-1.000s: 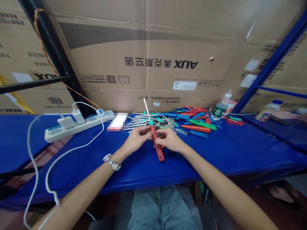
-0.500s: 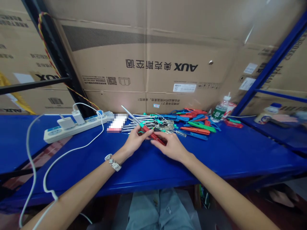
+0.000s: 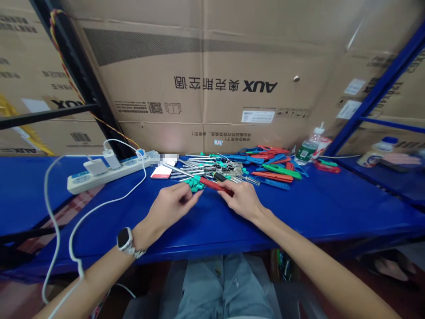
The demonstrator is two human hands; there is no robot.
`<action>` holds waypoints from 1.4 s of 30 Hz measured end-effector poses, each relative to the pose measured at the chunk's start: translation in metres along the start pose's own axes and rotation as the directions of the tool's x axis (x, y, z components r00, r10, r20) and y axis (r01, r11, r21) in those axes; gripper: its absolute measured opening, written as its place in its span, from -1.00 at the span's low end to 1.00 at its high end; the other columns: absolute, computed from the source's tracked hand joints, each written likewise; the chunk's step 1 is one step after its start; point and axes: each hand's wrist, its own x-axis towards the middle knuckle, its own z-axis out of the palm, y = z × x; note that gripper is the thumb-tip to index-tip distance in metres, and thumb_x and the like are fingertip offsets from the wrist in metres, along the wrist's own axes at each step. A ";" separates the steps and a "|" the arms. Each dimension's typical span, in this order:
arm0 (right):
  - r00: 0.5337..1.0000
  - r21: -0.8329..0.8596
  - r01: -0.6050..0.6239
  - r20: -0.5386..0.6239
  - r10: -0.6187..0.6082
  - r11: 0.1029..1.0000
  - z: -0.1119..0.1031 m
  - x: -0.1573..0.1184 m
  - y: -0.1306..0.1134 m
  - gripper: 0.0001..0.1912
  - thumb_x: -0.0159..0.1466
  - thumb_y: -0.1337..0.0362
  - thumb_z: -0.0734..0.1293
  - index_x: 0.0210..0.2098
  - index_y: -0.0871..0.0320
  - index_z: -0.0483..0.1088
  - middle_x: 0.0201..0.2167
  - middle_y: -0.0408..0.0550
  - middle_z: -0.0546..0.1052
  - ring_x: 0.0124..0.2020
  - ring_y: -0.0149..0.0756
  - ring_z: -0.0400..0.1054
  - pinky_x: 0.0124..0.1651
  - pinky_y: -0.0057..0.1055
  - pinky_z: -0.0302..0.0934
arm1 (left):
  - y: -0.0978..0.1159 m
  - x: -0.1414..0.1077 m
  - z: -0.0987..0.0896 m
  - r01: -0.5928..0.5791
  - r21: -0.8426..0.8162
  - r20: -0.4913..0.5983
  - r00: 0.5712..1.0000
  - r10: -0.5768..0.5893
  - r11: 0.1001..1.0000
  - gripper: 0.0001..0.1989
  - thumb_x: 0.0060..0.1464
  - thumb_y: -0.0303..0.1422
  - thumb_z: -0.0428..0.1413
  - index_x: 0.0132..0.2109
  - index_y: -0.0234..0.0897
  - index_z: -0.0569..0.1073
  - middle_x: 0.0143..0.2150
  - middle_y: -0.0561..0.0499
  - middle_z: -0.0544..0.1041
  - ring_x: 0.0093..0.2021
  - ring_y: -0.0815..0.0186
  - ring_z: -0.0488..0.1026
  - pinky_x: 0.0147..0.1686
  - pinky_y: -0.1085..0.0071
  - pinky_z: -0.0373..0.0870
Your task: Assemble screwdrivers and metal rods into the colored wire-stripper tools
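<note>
My right hand [image 3: 244, 199] is closed round the end of a slim tool with a red handle [image 3: 211, 183], a green collar and a long silver shaft pointing left. A short black piece [image 3: 219, 177] shows just above its fingers. My left hand [image 3: 171, 204] is curled, thumb towards forefinger, beside a cluster of small green plastic pieces [image 3: 194, 183]; whatever it pinches is hidden. Behind both hands lies a heap of thin metal rods [image 3: 199, 168] with green ends and clear-handled tools.
Slim blue, red, orange and green plastic tools [image 3: 282, 170] lie right of the heap. A bottle [image 3: 307, 148] stands beyond them. On the left are a power strip [image 3: 109, 170] and white cable [image 3: 96, 210]. Cardboard [image 3: 149, 133] backs the blue table [image 3: 299, 221].
My left hand has let go of the red-handled tool and moved left and down, beside the green pieces. The tool now lies flatter in my right hand.
</note>
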 end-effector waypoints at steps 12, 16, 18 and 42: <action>0.987 0.111 0.117 0.094 -0.127 0.987 0.006 -0.008 0.009 -0.80 0.26 0.32 0.45 -0.10 0.13 0.57 -0.19 -0.03 0.68 -0.19 -0.14 0.58 -0.16 -0.28 0.36 | -0.011 0.008 0.015 -0.362 0.170 0.347 0.893 0.288 0.917 -0.71 0.43 -0.32 -0.04 -0.17 -0.26 0.54 -0.27 -0.06 0.52 -0.22 0.19 0.41 -0.24 0.29 0.42; 0.966 0.218 0.235 0.054 -0.252 0.947 0.010 -0.010 0.021 -0.87 0.28 0.36 0.43 -0.16 0.14 0.58 -0.10 0.03 0.64 -0.06 -0.17 0.52 0.02 -0.23 0.38 | -0.011 -0.004 0.016 -0.379 0.203 0.378 0.881 0.285 0.903 -0.69 0.43 -0.30 -0.04 -0.16 -0.28 0.56 -0.30 -0.06 0.51 -0.24 0.20 0.40 -0.28 0.31 0.41; 0.955 0.204 0.281 0.035 -0.294 0.938 0.011 -0.012 0.022 -0.90 0.30 0.33 0.42 -0.19 0.13 0.59 -0.10 0.04 0.63 -0.04 -0.16 0.49 0.05 -0.18 0.36 | -0.011 -0.006 0.017 -0.412 0.235 0.392 0.869 0.302 0.881 -0.67 0.44 -0.28 -0.06 -0.12 -0.29 0.58 -0.30 -0.07 0.51 -0.23 0.20 0.41 -0.26 0.30 0.42; 0.993 0.127 -0.118 0.039 0.114 0.985 -0.011 0.043 0.037 -0.75 0.29 0.08 0.36 -0.41 0.10 0.37 -0.47 -0.08 0.59 -0.43 -0.24 0.45 -0.38 -0.39 0.18 | -0.008 0.019 0.026 -0.284 0.126 0.344 0.911 0.227 0.950 -0.67 0.33 -0.08 0.10 -0.11 -0.25 0.57 -0.15 -0.08 0.54 -0.16 0.16 0.47 -0.12 0.22 0.37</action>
